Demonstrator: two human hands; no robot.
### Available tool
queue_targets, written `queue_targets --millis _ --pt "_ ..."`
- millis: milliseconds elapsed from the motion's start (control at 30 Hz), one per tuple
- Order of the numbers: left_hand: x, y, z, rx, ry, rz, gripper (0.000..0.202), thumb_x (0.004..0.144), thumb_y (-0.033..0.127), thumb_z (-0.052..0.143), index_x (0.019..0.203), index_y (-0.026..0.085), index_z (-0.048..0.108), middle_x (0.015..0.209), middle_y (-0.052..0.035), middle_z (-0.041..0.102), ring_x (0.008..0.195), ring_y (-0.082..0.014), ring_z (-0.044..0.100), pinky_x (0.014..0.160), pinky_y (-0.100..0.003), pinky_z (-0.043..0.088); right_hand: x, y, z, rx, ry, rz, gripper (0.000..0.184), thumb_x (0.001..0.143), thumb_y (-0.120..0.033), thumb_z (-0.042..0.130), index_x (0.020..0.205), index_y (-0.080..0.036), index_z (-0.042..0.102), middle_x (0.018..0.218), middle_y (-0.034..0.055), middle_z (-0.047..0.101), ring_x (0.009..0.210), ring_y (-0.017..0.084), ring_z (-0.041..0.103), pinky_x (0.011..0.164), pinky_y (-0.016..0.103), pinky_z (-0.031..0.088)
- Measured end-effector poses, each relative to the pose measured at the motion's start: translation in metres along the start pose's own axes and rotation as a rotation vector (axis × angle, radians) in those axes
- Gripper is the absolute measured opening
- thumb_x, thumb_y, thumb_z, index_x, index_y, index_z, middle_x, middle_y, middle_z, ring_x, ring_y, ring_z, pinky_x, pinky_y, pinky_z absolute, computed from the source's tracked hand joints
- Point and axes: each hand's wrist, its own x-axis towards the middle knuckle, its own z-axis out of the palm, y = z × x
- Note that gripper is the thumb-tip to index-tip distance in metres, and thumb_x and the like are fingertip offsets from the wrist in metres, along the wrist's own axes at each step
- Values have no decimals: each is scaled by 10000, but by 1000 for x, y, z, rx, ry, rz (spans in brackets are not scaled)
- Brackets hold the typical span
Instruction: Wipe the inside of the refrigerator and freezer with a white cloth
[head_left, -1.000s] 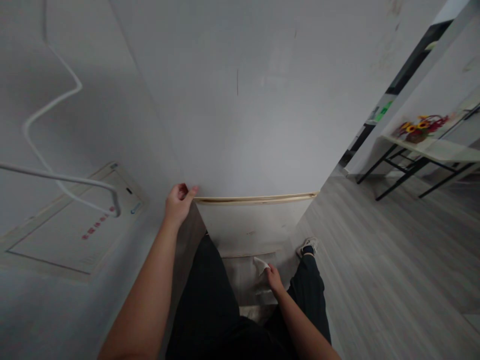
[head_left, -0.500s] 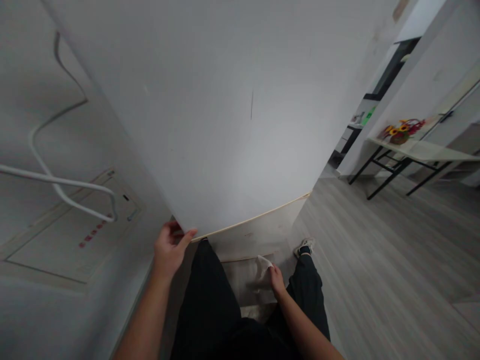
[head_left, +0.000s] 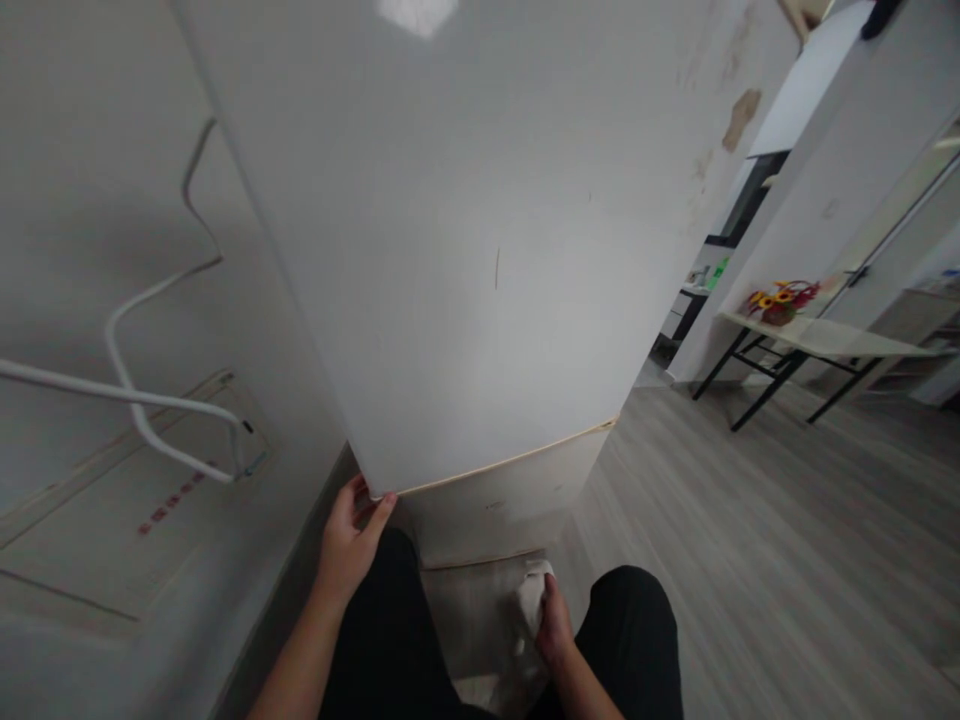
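Note:
A tall white fridge stands right in front of me, its upper door (head_left: pixel 480 260) filling most of the view. My left hand (head_left: pixel 346 545) curls round the bottom left corner of that door, fingers behind the edge and thumb in front. Below it the lower door (head_left: pixel 495 500) shows a cream seal strip along the gap. My right hand (head_left: pixel 553 620) is low between my knees, closed on a white cloth (head_left: pixel 529 600) held against the lowest front panel of the fridge. My legs in black trousers frame both hands.
A white wall with a bent white pipe (head_left: pixel 150 400) and a flat panel (head_left: pixel 112 500) runs along the left. Grey wood flooring (head_left: pixel 750 560) spreads right. A white table on black legs (head_left: pixel 817 340) carries a basket of flowers (head_left: pixel 776 300).
The upper door swung towards me and now hangs lower in view, with my left hand following its corner down. My right hand drew back towards me with the cloth bunched up.

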Motion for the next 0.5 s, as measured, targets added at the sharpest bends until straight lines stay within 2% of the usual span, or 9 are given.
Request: queue_targets --millis 133,267,400,500 --pt "16 19 -7 -54 29 61 636 756 545 767 1298 269 580 1293 -107 647 1196 -295 646 996 -443 568 -17 -12 13 182 -148 101 454 788 -539 602 975 -151 747 862 128 764 980 325 740 891 459 576" --pt "17 33 -7 -64 42 91 626 778 536 749 1313 268 563 1298 -107 643 1226 -291 624 1009 -437 559 -22 -18 20 209 -165 161 444 801 -500 591 990 -137 760 885 146 769 1004 336 735 921 481 563" --pt "6 32 -5 -48 48 76 593 779 535 750 1274 259 577 1286 -108 647 1221 -290 626 1002 -427 560 -16 -10 28 199 -146 180 439 816 -499 556 957 -138 762 860 149 765 985 336 739 908 488 568" --pt "-2 29 -4 -56 48 51 581 772 538 754 1254 262 582 1258 -103 657 1196 -285 639 995 -427 563 -14 -3 31 132 -162 120 404 796 -505 575 877 -150 751 804 140 758 949 333 744 893 485 574"
